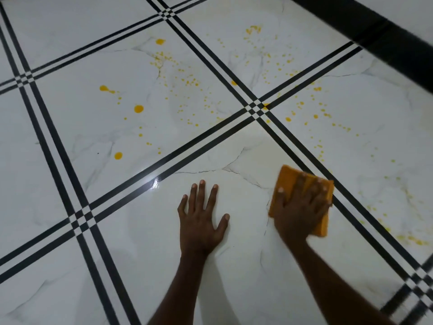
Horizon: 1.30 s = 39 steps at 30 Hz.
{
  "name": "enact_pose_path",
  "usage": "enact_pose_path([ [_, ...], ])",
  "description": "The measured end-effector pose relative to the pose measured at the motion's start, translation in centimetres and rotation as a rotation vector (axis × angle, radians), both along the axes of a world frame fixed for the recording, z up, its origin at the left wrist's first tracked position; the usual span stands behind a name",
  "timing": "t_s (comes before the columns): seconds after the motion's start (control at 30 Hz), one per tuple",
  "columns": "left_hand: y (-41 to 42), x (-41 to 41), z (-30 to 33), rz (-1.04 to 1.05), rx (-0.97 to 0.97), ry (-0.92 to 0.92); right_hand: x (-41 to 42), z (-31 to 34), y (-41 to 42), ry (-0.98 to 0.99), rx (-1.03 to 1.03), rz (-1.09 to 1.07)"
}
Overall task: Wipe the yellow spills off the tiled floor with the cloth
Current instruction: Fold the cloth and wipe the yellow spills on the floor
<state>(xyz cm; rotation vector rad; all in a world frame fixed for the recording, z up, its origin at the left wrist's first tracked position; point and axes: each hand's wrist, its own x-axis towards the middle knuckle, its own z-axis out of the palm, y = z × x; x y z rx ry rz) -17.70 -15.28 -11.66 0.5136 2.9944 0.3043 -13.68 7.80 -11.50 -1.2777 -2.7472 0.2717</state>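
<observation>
A folded orange cloth (287,178) lies flat on the white marble-look tiled floor (117,254). My right hand (301,207) presses down on it with straight, spread fingers, beside a black stripe line. My left hand (201,219) rests palm-down with fingers spread on the bare tile to the cloth's left. Yellow spills (138,109) dot the tiles farther away: big drops at the centre left, fine spatter (269,57) across the upper middle and right. Smeared yellow marks (410,240) lie on the tile right of the cloth.
Double black stripes (210,137) cross the floor in a grid. A dark band (386,43), perhaps a skirting or furniture edge, runs along the upper right. A glare spot (155,182) shines on the tile near my left hand.
</observation>
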Motion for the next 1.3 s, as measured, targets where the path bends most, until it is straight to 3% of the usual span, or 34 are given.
enact_pose_path([
  [0.03, 0.0, 0.0, 0.0, -0.003, -0.006, -0.002, 0.6, 0.2, -2.5, -0.004, -0.008, -0.022],
  [0.1, -0.2, 0.0, 0.1, -0.013, -0.017, -0.006, 0.1, 0.3, -5.9, -0.010, -0.022, 0.196],
  [0.17, -0.1, 0.0, -0.1, -0.023, -0.010, -0.007, -2.6, 0.1, -3.6, -0.015, 0.000, 0.539],
  [0.23, -0.2, 0.0, -0.2, -0.023, -0.012, 0.013, -5.7, 0.1, 1.4, -0.042, 0.040, 0.700],
  [0.33, -0.1, 0.2, -0.3, -0.018, -0.015, 0.039, -4.6, -0.7, 6.4, -0.026, 0.103, 0.400],
  [0.4, -0.1, 0.1, -0.1, -0.012, -0.022, 0.034, -0.3, -0.3, 3.6, 0.019, 0.065, 0.123],
  [0.47, -0.2, 0.2, 0.1, -0.012, -0.020, 0.028, 5.4, 0.3, -2.6, -0.010, 0.053, 0.090],
  [0.57, -0.1, 0.6, 0.3, -0.036, 0.003, 0.039, 10.3, 0.5, -7.4, -0.005, 0.000, 0.472],
  [0.63, 0.0, 0.2, 0.3, -0.033, -0.004, 0.026, 8.0, 0.4, -4.4, 0.014, 0.002, 0.762],
  [0.7, 0.0, 0.2, 0.2, -0.025, -0.030, 0.035, 5.3, -0.2, 0.4, 0.006, 0.033, 0.876],
  [0.77, 0.1, 0.4, 0.2, -0.021, -0.050, 0.021, 5.3, -0.9, 4.8, 0.022, 0.071, 0.641],
  [0.83, 0.7, 0.1, 1.0, -0.018, -0.062, -0.011, 8.5, -1.2, 6.9, 0.013, 0.076, 0.222],
  [0.9, 2.0, 0.1, 2.2, -0.019, -0.086, -0.008, 13.0, -0.7, 3.9, -0.005, 0.036, -0.079],
  [0.93, 3.0, 0.6, 2.9, -0.039, -0.074, -0.007, 15.3, -0.3, 1.2, -0.031, 0.025, -0.130],
  [0.97, 4.0, 1.3, 3.5, -0.071, -0.046, -0.028, 17.1, 0.1, -1.8, -0.045, 0.011, -0.089],
  [1.03, 5.8, 2.5, 4.2, -0.125, -0.040, -0.153, 18.5, 0.4, -6.5, -0.019, -0.031, 0.206],
  [1.13, 6.5, 2.6, 4.6, -0.142, -0.137, -0.232, 15.0, 0.6, -3.2, -0.011, -0.069, 0.751],
  [1.2, 6.3, 2.0, 4.8, -0.156, -0.165, -0.244, 11.8, 0.5, 2.0, -0.073, -0.067, 0.799],
  [1.3, 6.3, 1.7, 5.1, -0.168, -0.197, -0.262, 8.7, 2.4, 7.3, -0.199, -0.071, 0.665],
])
